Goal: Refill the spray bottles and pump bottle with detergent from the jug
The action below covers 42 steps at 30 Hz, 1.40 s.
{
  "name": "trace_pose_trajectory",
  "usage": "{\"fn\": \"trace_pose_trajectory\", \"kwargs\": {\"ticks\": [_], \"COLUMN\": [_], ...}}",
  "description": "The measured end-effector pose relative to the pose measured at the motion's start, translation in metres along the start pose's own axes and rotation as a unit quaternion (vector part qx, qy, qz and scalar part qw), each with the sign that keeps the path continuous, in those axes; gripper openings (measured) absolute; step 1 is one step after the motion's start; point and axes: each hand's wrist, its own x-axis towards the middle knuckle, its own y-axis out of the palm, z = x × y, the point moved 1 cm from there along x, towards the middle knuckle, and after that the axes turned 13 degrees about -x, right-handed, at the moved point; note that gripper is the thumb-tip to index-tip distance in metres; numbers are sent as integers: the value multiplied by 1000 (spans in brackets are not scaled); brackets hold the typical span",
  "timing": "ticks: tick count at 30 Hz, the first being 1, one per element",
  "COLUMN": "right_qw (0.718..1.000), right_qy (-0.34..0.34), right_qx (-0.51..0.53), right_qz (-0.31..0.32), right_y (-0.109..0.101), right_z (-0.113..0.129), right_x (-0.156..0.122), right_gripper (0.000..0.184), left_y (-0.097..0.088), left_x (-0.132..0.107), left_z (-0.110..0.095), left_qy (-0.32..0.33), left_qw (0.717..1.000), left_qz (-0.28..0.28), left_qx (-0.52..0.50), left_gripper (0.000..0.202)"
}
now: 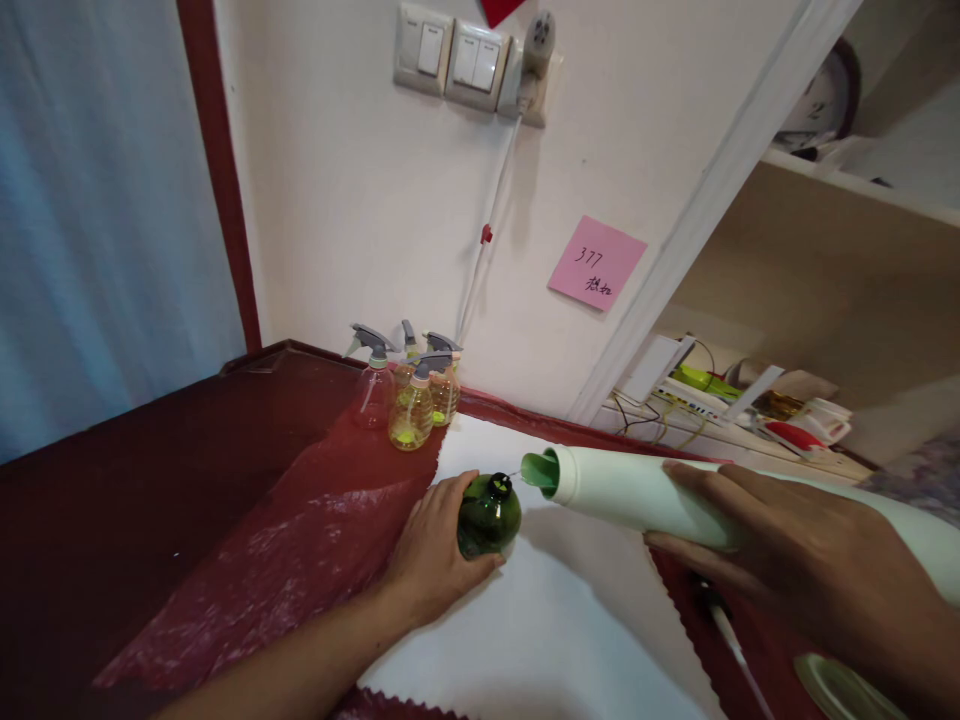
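Note:
My left hand [442, 545] is wrapped round a small, round, dark green bottle [489, 530] standing on the white cloth [510, 640]. The bottle's neck is uncapped. My right hand [780, 540] grips a long pale green container [607, 490], tilted so its mouth points left at the bottle. A thin clear stream runs from its green spout [536, 471] to the bottle's neck. Below the right hand lies a dark sprayer top [709, 597] with a pale tube, partly hidden. A round pale green lid-like piece [847, 690] shows at the lower right.
Several clear spray bottles [411, 410] with grey triggers stand near the wall. Red plastic sheeting [300, 520] covers part of the dark red table [97, 520]. A white cord [487, 220] hangs from the wall socket. Shelves [885, 200] with a clock and oddments rise at right.

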Motion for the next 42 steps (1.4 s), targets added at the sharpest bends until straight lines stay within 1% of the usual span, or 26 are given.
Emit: {"fn": "trace_pose_trajectory", "kwargs": {"ticks": [7, 14, 18, 26, 29, 32, 36, 39, 42], "right_qw": [1000, 1000, 1000, 1000, 1000, 999, 998, 992, 978], "right_qy": [-1, -10, -10, -6, -3, 12, 44, 74, 115], "right_qx": [3, 6, 0, 4, -2, -10, 20, 71, 146], "right_qz": [14, 12, 0, 10, 12, 30, 42, 67, 98], "right_y": [2, 0, -1, 1, 2, 5, 10, 18, 29], "right_z": [0, 0, 0, 1, 1, 3, 8, 9, 8], "right_x": [-1, 1, 3, 0, -1, -3, -7, -13, -19], "right_gripper": [43, 42, 43, 42, 46, 51, 52, 49, 46], "left_y": [0, 0, 0, 0, 0, 0, -1, 0, 0], "left_x": [0, 0, 1, 0, 0, 0, 1, 0, 1], "left_z": [-1, -2, -1, -1, -2, -4, -4, -3, -3], "left_qy": [-3, -7, -6, -4, -7, -12, -16, -15, -15], "left_qw": [1000, 1000, 1000, 1000, 1000, 1000, 1000, 1000, 1000], "left_qz": [-3, -1, 0, -3, -5, -7, -2, -5, -11], "left_qx": [-2, 4, 5, 1, -1, -3, 1, 6, 7], "left_gripper": [82, 83, 84, 84, 83, 83, 84, 84, 84]}}
